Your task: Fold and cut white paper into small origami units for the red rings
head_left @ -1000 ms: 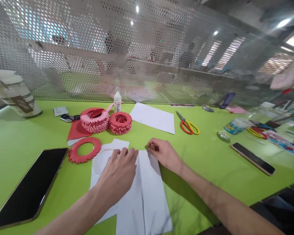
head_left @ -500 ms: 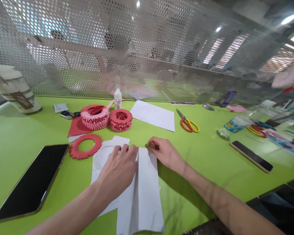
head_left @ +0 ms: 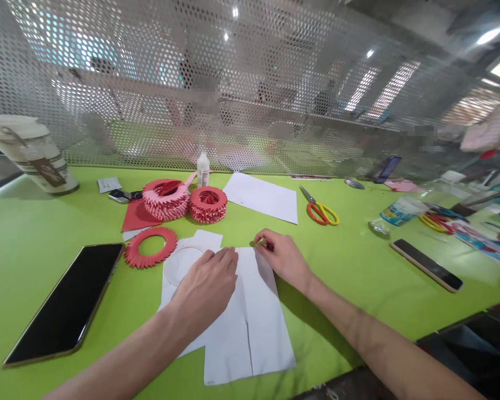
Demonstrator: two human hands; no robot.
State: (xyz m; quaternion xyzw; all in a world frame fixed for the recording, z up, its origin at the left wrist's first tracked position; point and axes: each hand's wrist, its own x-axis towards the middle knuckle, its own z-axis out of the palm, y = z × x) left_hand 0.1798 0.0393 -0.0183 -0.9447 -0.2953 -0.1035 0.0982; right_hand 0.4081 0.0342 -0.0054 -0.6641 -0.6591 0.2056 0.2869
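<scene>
A white sheet of paper [head_left: 263,328] lies lengthwise before me, with a dark line running up from its near edge. Whether that line is a crease or a split, I cannot tell. My left hand [head_left: 214,278] presses on the sheet's far part with its fingers bent and close together. At the far right corner, my right hand [head_left: 281,253] has thumb and forefinger closed on the paper's edge. Partly beneath the left hand is another white sheet [head_left: 173,303] bearing a drawn circle. A red pleated paper ring [head_left: 134,258] touches that sheet's left side.
Two pleated rings, pink-red [head_left: 164,208] and red [head_left: 208,214], stand behind, near a glue bottle [head_left: 203,172]. Scissors [head_left: 316,214] and blank paper [head_left: 266,195] lie farther back. A large phone [head_left: 62,305] and cup [head_left: 45,161] are left; another phone [head_left: 427,265] and plastic bottle [head_left: 404,211] are right.
The raised fold in the white paper has come down, and its near end is spread wider and flatter. The left hand has shifted slightly right; the right hand has barely moved.
</scene>
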